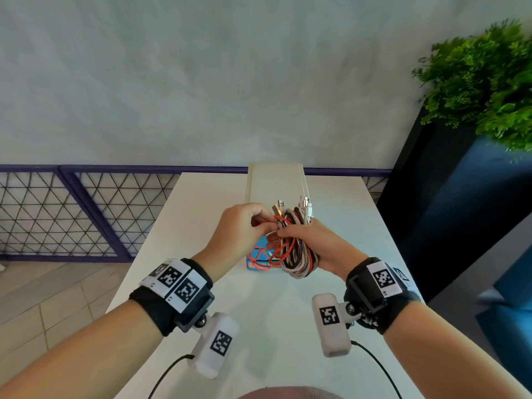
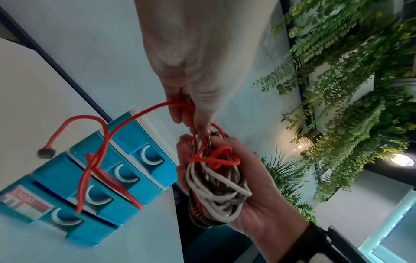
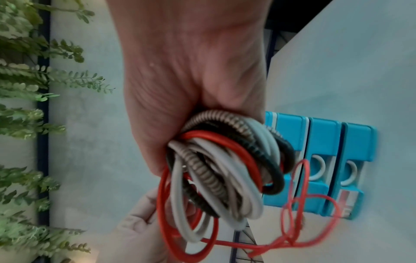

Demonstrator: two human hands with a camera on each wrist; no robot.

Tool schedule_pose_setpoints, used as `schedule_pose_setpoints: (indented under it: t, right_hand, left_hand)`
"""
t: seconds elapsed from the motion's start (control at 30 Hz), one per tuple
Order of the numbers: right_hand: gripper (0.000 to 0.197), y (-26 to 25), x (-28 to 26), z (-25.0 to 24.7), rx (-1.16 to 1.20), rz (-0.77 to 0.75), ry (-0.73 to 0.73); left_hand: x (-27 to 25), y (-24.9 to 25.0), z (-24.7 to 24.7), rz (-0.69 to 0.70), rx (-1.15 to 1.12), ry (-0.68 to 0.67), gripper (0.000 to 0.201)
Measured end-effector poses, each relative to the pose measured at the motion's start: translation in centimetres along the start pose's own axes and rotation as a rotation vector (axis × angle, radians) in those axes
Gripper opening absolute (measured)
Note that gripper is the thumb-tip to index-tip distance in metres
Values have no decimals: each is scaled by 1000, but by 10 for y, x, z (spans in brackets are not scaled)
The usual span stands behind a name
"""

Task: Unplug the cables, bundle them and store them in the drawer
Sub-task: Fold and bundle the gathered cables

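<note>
My right hand [image 1: 308, 236] grips a coiled bundle of cables [image 1: 299, 256], white, striped and red, held above the table with several plugs sticking up. My left hand [image 1: 257, 223] pinches the red cable [image 1: 260, 254] at the top of the bundle. In the left wrist view the left hand's fingers [image 2: 198, 117] hold that red cable [image 2: 135, 115], whose loose end trails in loops over the blue drawer unit [image 2: 126, 137] and ends in a dark tip [image 2: 46, 153]. The right wrist view shows the right hand [image 3: 191, 80] closed round the bundle [image 3: 220, 169], drawer unit [image 3: 321, 138] behind it.
A white table [image 1: 201, 211] carries the blue drawer unit [image 1: 263, 241], with a cream box [image 1: 276, 182] behind it. A purple mesh railing [image 1: 86, 211] runs along the left. At the right stands a dark planter [image 1: 449, 211] with a green plant [image 1: 483, 82].
</note>
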State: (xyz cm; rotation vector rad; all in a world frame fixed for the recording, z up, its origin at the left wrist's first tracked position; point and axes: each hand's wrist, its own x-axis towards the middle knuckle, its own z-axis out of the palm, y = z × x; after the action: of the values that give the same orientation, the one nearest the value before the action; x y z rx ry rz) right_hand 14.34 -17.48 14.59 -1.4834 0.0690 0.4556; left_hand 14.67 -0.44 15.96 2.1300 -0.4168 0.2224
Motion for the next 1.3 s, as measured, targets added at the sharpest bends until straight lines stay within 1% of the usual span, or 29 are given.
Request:
schedule_pose_setpoints:
  t: [0.03, 0.1, 0.13, 0.17, 0.2, 0.23, 0.27, 0.33, 0.37, 0.4, 0.43, 0.5, 0.57, 0.73, 0.8, 0.87, 0.97, 1.03, 1.1, 1.13, 1.17, 1.2, 1.23, 1.27, 1.3]
  right_hand:
    - [24, 0, 0, 1, 21, 6, -7]
    - [16, 0, 0, 1, 23, 8, -18]
    - [11, 0, -1, 1, 8, 5, -12]
    - [7, 0, -1, 1, -12, -4, -2]
    - [4, -1, -1, 0, -26, -14, 16]
    - [5, -2, -1, -2, -35, -27, 40]
    - [7, -2, -1, -5, -38, -43, 76]
    - [11, -2, 1, -15, -66, -77, 173]
    - [9, -1, 3, -22, -96, -85, 222]
    - [5, 0, 5, -28, -127, -94, 260]
    - [7, 2, 8, -32, -159, -102, 281]
    - [16, 5, 10, -29, -205, -116, 261]
    - [16, 5, 10, -18, -186, -155, 209]
    - [42, 4, 10, 0, -11, -160, 89]
    - [39, 2, 9, 3, 50, -155, 60]
    - [34, 3, 8, 2, 61, -154, 31]
    - [37, 4, 7, 7, 96, -143, -16]
    - [53, 5, 7, 10, 112, -150, -46]
    - [72, 7, 6, 9, 111, -159, -95]
    - [74, 7, 6, 7, 102, -154, -126]
    - [68, 7, 4, 6, 83, -153, -152]
    - [53, 8, 2, 7, 52, -159, -156]
    - [35, 8, 1, 8, 15, -169, -133]
    - [21, 8, 0, 10, -12, -177, -77]
    - [16, 9, 1, 11, -19, -185, -9]
  left_hand:
    - [0, -1, 1, -8, 6, 16, 9]
    - [0, -2, 0, -42, 32, 34, 20]
    - [1, -2, -1, -64, 61, 13, 23]
    - [3, -3, -3, -100, 88, -44, 24]
    - [3, -4, -6, -158, 82, -130, 25]
    - [3, -7, -10, -257, 16, -226, 28]
    - [2, -10, -15, -395, -123, -316, 32]
    - [-3, -18, -27, -665, -474, -445, 33]
    - [-5, -22, -33, -749, -602, -481, 30]
    - [-8, -25, -37, -803, -697, -498, 27]
    - [-10, -27, -40, -836, -778, -492, 24]
    - [-11, -24, -41, -867, -912, -442, 21]
    - [-10, -15, -37, -864, -956, -428, 17]
    - [-6, 10, -19, -812, -842, -488, 12]
    - [-5, 13, -15, -821, -812, -510, 9]
    - [-4, 13, -14, -835, -783, -534, 9]
    - [-2, 17, -11, -857, -722, -622, 10]
    - [-3, 21, -8, -867, -694, -667, 12]
    - [-3, 22, -4, -872, -682, -667, 14]
    - [-3, 22, -3, -875, -683, -657, 15]
    - [-4, 21, -2, -878, -686, -650, 16]
    - [-5, 21, 0, -876, -690, -649, 16]
    - [-6, 20, 1, -871, -698, -650, 16]
    - [-8, 20, 3, -864, -708, -650, 16]
    - [-10, 19, 5, -855, -722, -647, 16]
